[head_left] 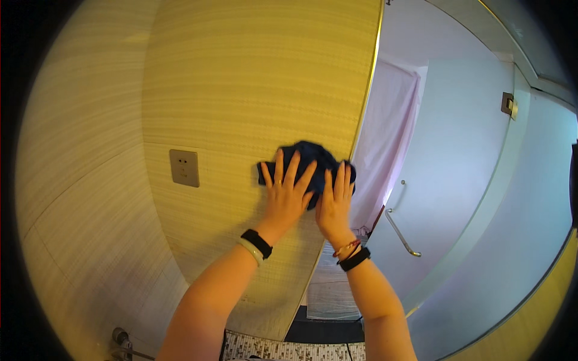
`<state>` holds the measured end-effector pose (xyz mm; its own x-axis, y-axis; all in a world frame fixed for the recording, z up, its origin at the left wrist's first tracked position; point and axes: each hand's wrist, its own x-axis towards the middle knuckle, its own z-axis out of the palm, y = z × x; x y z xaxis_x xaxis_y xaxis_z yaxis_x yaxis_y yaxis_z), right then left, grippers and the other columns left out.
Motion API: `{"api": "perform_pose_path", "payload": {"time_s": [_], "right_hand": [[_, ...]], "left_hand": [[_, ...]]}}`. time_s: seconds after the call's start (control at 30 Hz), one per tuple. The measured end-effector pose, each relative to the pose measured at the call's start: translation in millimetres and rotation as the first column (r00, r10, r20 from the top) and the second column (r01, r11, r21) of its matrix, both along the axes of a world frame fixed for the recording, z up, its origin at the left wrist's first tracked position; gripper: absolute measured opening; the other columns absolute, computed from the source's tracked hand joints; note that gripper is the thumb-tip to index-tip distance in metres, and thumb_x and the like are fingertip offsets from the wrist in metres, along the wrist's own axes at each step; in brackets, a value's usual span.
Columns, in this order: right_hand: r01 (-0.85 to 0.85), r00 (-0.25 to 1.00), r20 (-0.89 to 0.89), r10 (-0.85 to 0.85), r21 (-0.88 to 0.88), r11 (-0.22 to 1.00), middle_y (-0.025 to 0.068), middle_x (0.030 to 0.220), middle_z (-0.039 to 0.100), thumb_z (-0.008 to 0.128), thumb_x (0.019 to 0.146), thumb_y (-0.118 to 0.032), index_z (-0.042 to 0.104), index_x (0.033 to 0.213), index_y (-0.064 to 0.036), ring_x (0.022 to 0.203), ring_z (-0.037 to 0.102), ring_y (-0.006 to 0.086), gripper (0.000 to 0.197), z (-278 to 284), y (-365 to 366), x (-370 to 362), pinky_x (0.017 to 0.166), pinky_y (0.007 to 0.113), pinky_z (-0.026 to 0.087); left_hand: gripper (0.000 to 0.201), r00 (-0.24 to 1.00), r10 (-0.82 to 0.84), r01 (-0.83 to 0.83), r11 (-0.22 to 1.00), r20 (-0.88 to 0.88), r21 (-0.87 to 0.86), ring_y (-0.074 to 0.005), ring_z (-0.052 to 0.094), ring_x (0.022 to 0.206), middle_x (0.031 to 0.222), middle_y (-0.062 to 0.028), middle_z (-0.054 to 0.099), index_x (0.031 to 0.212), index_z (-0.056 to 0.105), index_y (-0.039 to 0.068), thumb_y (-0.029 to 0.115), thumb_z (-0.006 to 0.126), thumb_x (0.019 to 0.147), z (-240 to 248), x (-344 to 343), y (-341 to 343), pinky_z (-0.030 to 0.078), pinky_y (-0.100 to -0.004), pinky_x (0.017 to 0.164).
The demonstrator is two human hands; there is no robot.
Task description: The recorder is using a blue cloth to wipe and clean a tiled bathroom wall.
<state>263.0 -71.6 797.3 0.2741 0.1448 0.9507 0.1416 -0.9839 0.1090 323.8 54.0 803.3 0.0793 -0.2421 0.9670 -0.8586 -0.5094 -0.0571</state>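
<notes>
A dark navy cloth [308,151] lies bunched against the yellowish tiled wall [253,78], close to the wall's right edge. My left hand [285,197] presses flat on the cloth with its fingers spread. Beside it, my right hand [335,207] rests on the cloth's right part, its fingers straight and close together. Part of the cloth reaches the wall's edge at the fingertips of my right hand. Both palms face the wall, and the cloth beneath them is partly hidden. Dark bands circle both wrists.
Left of the cloth, a metal socket plate [184,168] is set in the wall. Beyond the wall's edge are a pale pink curtain [385,132] and a frosted glass door [460,156] with a metal handle [402,233]. A tap fitting [121,338] juts out at lower left. Mosaic flooring [283,349] shows below.
</notes>
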Motion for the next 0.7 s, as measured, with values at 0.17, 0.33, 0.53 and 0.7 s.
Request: {"api": "perform_pose_path", "payload": {"time_s": [0.17, 0.33, 0.53, 0.7], "right_hand": [[0.014, 0.995, 0.095, 0.002, -0.168, 0.986, 0.0224, 0.143, 0.027, 0.047, 0.078, 0.001, 0.036, 0.134, 0.0031, 0.133, 0.024, 0.0387, 0.057, 102.0, 8.9, 12.3, 0.109, 0.051, 0.018], [-0.017, 0.983, 0.175, 0.061, -0.242, 0.970, 0.0199, 0.142, 0.031, 0.046, 0.079, 0.004, 0.037, 0.138, -0.0132, 0.132, 0.027, 0.0363, 0.062, 163.3, 23.9, 24.9, 0.109, 0.050, 0.017], [-0.001, 0.988, 0.152, 0.042, -0.257, 0.966, 0.0186, 0.140, 0.035, 0.048, 0.080, 0.001, 0.042, 0.134, -0.0155, 0.131, 0.031, 0.0340, 0.057, 159.8, 30.7, 24.7, 0.109, 0.051, 0.019], [-0.002, 0.992, 0.123, 0.039, -0.289, 0.957, 0.0186, 0.139, 0.036, 0.049, 0.080, -0.001, 0.043, 0.133, -0.0143, 0.129, 0.033, 0.0340, 0.055, 135.8, 39.8, 24.0, 0.108, 0.051, 0.021]], "left_hand": [[0.067, 0.994, 0.058, -0.048, 0.993, 0.093, -0.109, -0.0417, 0.013, 0.136, 0.145, -0.0164, 0.023, 0.136, 0.041, 0.016, 0.017, 0.069, 0.075, 85.1, 12.8, 10.3, 0.007, -0.0670, 0.103], [0.061, 0.978, 0.127, -0.087, 0.970, 0.168, -0.226, -0.0414, 0.020, 0.133, 0.142, -0.0144, 0.030, 0.132, 0.046, 0.020, 0.024, 0.070, 0.076, 140.8, 31.9, 21.4, 0.013, -0.0702, 0.100], [0.063, 0.977, 0.139, -0.097, 0.964, 0.161, -0.246, -0.0390, 0.017, 0.135, 0.142, -0.0144, 0.028, 0.134, 0.043, 0.019, 0.020, 0.068, 0.076, 128.2, 33.3, 25.0, 0.011, -0.0656, 0.103], [0.063, 0.986, 0.127, -0.101, 0.970, 0.105, -0.221, -0.0407, 0.017, 0.135, 0.142, -0.0153, 0.027, 0.133, 0.044, 0.019, 0.021, 0.069, 0.075, 102.7, 34.6, 38.1, 0.010, -0.0672, 0.102]]}}
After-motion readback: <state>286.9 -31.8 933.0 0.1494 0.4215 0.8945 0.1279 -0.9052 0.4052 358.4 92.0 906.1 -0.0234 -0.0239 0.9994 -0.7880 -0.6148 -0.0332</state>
